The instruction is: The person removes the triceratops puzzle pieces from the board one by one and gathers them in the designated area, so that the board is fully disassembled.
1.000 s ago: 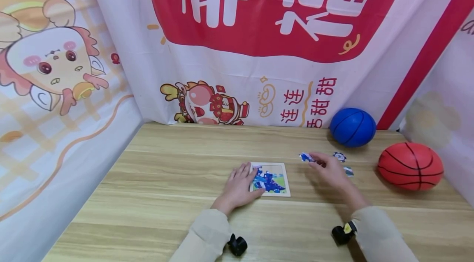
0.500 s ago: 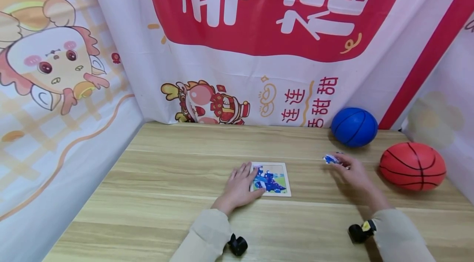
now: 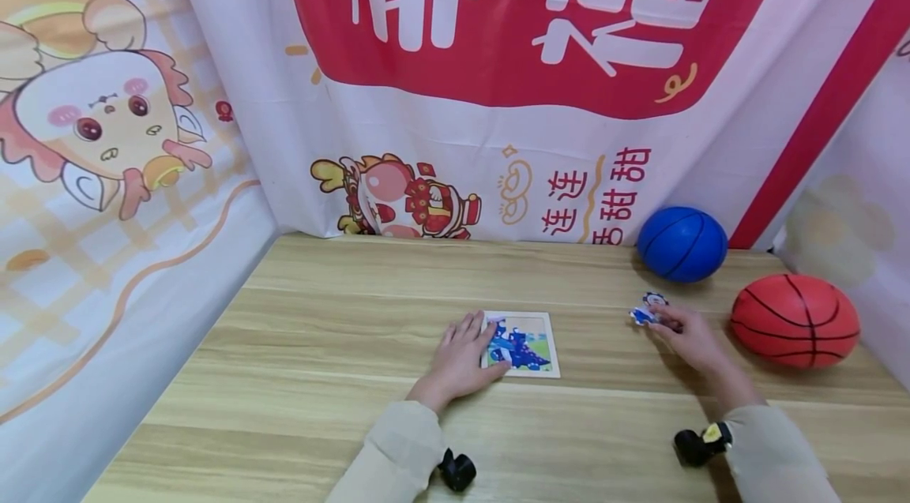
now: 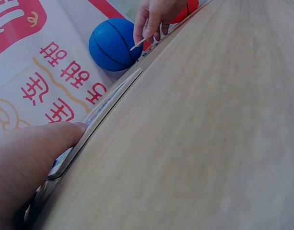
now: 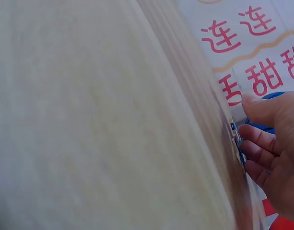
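Observation:
My left hand (image 3: 458,357) rests flat with straight fingers on the left side of a square framed jigsaw puzzle (image 3: 553,361), whose picture is blue and green. In the left wrist view its thumb (image 4: 60,139) presses on the puzzle's edge. To the right, my right hand (image 3: 690,337) pinches a blue-and-white puzzle piece (image 3: 643,317) between thumb and fingertips, just above the table. The left wrist view shows that piece (image 4: 137,46) edge-on, tilted. Right behind it lies another puzzle piece (image 3: 655,298) with a dark blue pattern. The hand may hide more pieces.
A blue ball (image 3: 682,244) stands at the back right, behind the right hand. Farther right is a red ball (image 3: 795,320) with black lines. The wooden table (image 3: 298,329) ends at printed cloth (image 3: 426,132) at the back and sides.
My right hand has moved rightward, away from the puzzle, carrying the piece towards the loose pieces near the balls. The left hand and the framed puzzle have stayed put.

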Motion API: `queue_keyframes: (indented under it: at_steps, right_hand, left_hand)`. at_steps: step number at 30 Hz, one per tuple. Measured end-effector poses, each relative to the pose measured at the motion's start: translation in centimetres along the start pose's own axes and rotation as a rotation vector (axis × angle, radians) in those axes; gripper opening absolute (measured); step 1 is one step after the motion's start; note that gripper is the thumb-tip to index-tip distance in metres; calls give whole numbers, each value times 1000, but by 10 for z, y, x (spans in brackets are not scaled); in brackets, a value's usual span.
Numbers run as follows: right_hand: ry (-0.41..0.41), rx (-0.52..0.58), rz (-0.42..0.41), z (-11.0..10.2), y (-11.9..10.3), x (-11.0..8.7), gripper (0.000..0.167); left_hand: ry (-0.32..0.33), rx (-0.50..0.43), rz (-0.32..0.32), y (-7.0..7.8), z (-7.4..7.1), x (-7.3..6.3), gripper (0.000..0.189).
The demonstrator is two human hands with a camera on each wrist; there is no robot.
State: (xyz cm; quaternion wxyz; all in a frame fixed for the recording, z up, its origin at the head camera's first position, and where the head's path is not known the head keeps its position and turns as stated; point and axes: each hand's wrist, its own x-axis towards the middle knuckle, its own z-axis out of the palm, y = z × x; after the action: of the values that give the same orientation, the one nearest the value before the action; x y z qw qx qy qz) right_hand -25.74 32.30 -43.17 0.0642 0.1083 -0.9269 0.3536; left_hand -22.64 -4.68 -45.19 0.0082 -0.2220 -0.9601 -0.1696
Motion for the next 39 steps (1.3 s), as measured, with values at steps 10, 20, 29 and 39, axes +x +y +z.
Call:
queue_keyframes:
  at_steps: [10, 20, 29, 39]
  right_hand:
    - [70, -91, -120, 8, 8, -1, 25]
    - [34, -174, -14, 13, 6, 0, 33]
    - [13, -201, 37, 13, 4, 2, 34]
    - [-24, -215, 55, 12, 2, 2, 35]
  left_hand:
    - [-10, -3, -2, 2, -3, -1, 72]
    - [-3, -1, 3, 2, -2, -2, 72]
    - [-6, 3, -3, 2, -2, -2, 72]
    - [-13, 0, -6, 3, -3, -2, 72]
